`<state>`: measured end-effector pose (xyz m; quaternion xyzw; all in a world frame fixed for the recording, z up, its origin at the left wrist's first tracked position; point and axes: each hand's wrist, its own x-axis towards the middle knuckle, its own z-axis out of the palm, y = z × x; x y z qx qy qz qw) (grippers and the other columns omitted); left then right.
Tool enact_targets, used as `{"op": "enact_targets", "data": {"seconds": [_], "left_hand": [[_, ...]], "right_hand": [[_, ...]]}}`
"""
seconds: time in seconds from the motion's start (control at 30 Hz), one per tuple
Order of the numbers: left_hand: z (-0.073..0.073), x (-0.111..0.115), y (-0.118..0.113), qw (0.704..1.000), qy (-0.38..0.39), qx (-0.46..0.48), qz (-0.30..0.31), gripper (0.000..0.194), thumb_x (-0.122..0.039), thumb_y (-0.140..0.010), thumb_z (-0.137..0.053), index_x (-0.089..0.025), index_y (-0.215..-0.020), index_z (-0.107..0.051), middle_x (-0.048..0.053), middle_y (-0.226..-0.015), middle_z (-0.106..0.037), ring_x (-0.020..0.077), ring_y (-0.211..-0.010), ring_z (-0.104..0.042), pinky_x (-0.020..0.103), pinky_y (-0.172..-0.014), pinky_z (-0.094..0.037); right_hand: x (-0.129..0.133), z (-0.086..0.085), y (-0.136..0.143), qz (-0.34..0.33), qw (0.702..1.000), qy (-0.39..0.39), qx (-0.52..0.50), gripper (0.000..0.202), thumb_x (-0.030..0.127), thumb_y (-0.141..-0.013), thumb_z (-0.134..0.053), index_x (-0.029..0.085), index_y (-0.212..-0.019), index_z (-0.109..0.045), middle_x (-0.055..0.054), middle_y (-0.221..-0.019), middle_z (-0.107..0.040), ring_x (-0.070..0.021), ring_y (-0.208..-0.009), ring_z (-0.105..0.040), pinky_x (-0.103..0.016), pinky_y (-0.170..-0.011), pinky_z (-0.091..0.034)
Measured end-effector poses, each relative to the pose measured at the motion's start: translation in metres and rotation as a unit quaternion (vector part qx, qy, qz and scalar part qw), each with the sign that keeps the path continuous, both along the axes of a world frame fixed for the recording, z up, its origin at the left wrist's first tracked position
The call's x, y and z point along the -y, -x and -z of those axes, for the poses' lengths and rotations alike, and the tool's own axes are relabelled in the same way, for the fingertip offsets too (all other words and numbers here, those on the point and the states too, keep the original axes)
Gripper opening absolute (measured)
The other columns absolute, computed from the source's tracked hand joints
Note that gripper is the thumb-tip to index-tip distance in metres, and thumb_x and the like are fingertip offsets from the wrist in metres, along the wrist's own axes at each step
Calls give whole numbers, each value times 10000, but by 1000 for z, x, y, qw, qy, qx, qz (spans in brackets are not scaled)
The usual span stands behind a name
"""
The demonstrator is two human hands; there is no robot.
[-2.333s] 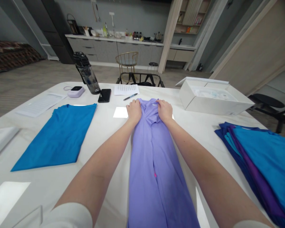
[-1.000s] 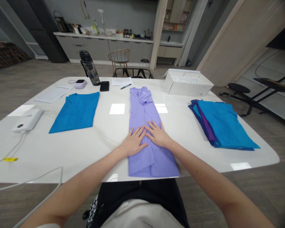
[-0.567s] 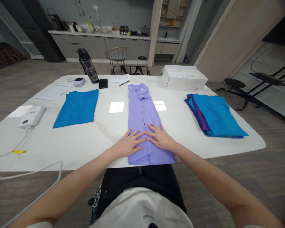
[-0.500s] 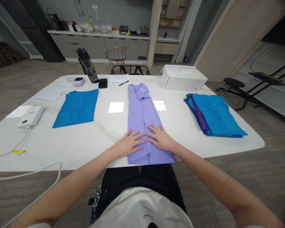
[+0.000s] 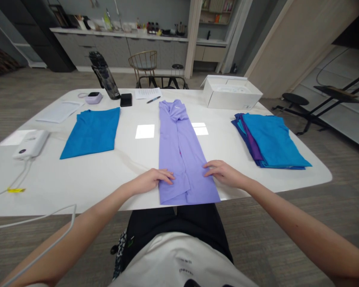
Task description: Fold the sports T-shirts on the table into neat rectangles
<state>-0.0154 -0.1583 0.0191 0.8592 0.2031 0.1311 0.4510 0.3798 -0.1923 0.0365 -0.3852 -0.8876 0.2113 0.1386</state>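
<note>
A light purple shirt lies on the white table in a long narrow strip, its sides folded inward and meeting along the middle. Its collar end points away from me and its lower end reaches the table's near edge. My left hand rests at the strip's left edge, fingers stretched over the fabric. At the right edge, my right hand touches the cloth with its fingertips, fingers apart. Neither hand visibly grips the fabric.
A folded blue shirt lies on the left, and a stack of blue and purple shirts on the right. Farther back are a white box, a dark bottle, a black wallet-like item and a pen. A white device trails a cable.
Both hands have moved apart from the middle of the purple shirt to its left and right edges. The view has shifted slightly; the shirt keeps its folded shape.
</note>
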Motion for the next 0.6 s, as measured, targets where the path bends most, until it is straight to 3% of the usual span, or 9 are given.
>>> {"op": "enact_targets", "data": {"seconds": [0.17,0.37,0.5,0.6], "left_hand": [[-8,-4,-1,998,26,-25,56,608,63,-759,-436,-276,-1131,-776,21,-1319,-693,210,-1389,-498,450,-1237,-291],[-16,6,-10,996,-75,-32,42,453,-51,-842,-570,-306,-1165,-759,48,-1257,-692,230,-1260,-573,407,-1165,-375],[-6,11,-16,987,-151,-51,-5,492,-52,-846,-555,-312,-1230,-721,56,-1333,-657,250,-1275,-559,446,-1142,-377],[-3,13,-20,989,-143,-36,-11,437,-53,-861,-529,-291,-1163,-736,40,-1359,-658,242,-1341,-532,467,-1204,-296]], "right_hand": [[-1,0,-11,-15,997,73,7,286,239,-970,-561,319,-1113,-795,-59,-1448,-590,-259,-1367,-506,-454,-1142,-398],[11,-3,4,5,996,81,49,296,195,-876,-654,362,-1073,-798,-13,-1531,-509,-318,-1482,-343,-594,-1203,-204],[13,-2,15,13,996,77,43,319,163,-862,-620,349,-1046,-802,-22,-1501,-543,-311,-1483,-342,-596,-1206,-155],[10,-3,20,4,996,80,24,341,134,-847,-592,337,-1026,-801,-33,-1376,-649,-281,-1414,-448,-572,-1211,-152]]}}
